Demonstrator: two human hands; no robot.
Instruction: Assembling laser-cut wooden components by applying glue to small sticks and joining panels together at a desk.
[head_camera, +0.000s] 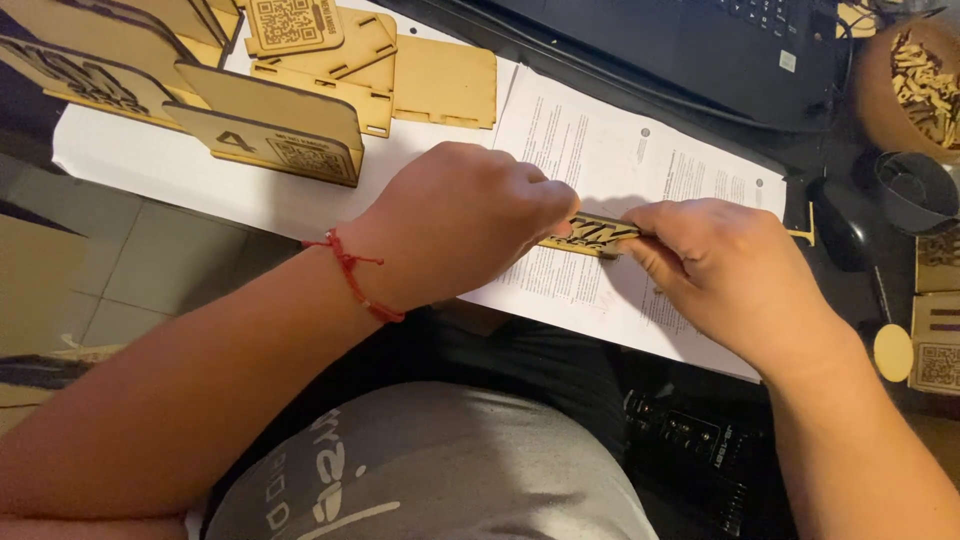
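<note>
A thin laser-cut wooden piece (592, 234) with dark engraved markings is held between both hands, low over printed paper sheets (590, 150). My left hand (470, 225), with a red string bracelet at the wrist, is closed on the piece's left end. My right hand (715, 265) pinches its right end with fingers curled. Most of the piece is hidden by the fingers.
Several flat and assembled wooden panels (275, 125) with engraved square codes lie at the upper left. A dark laptop (690, 45) sits behind the papers. At the right are a bowl of small wooden bits (915, 80), a black cup (915, 190) and more engraved wooden pieces (935, 330).
</note>
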